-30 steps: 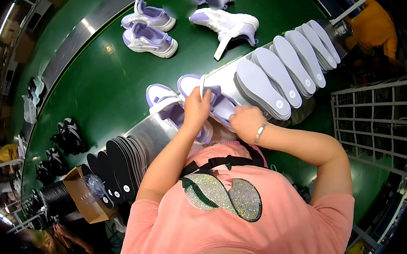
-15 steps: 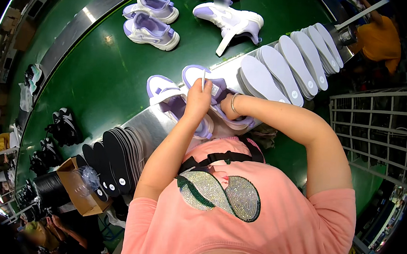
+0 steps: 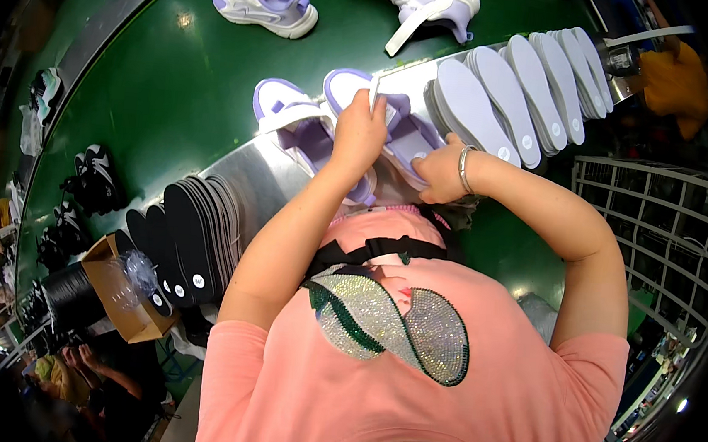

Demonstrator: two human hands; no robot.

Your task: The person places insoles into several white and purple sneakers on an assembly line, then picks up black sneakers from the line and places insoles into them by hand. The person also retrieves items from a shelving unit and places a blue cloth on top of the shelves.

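Observation:
A white and lavender sneaker [image 3: 410, 136] rests at the metal edge in front of me, its toe pointing away. My left hand [image 3: 359, 134] is closed on its raised white strap. At its heel my right hand [image 3: 445, 172] is closed on the collar, thumb side at the opening and a bracelet on the wrist. The lavender inside of the shoe shows between my hands. Just left stands a matching sneaker [image 3: 289, 114], partly covered by my left forearm; neither hand appears to hold it.
Stacked light grey insoles [image 3: 473, 106] line the metal ledge on the right, black insoles [image 3: 196, 225] on the left. More lavender sneakers [image 3: 264, 4] stand on the green belt [image 3: 174, 82]. An open cardboard box [image 3: 133, 307] holds clear plastic. A wire rack [image 3: 649, 219] stands at right.
My right hand has come out of the sneaker's opening to its heel. My left hand keeps its grip on the strap. The whole view has shifted, with the belt's shoes now higher in it.

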